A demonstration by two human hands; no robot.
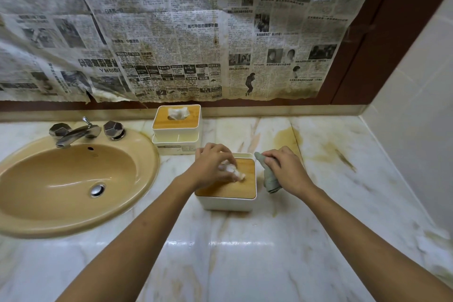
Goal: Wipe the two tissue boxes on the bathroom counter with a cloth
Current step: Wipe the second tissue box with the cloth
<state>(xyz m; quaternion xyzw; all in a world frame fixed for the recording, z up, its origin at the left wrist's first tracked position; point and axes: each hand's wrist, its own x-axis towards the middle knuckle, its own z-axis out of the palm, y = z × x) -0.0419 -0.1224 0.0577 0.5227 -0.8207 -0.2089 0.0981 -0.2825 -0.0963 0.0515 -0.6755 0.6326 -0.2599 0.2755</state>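
So the left hand (212,167) is planted on top of the near tissue box (226,182), fingers curled down over the tissue (232,171) that pokes out of the lid slot. My guess is it's doing two jobs: pinning the box so it doesn't skate on the slick marble counter (245,252), and keeping the loose tissue out of the cloth's way. I can't tell if the fingers are actually pinching the tissue or just pressing on it.

Just to the right of that hand, the right hand (285,170) is closed around a bunched grey-green cloth (268,174), which sits beside the box's right wall, touching it or very nearly. Looks like that side is being wiped, or about to be.

Orientation-wise, the near box sits flat with its wooden lid facing up, and its long axis runs roughly from the person toward the back wall, turned slightly to the left. The cloth is rolled into a stubby sausage with its long axis running the same way along the box side, one end sticking out past the fingers and the other hanging below the palm.

The second tissue box (176,121) is beyond the left hand and a bit to its left, well apart, stacked on a white tray-like base near the sink (73,179). It's wood-side up too, but its long axis runs side to side along the wall. Nobody's touching it, so I'd say that one's not yet wiped.
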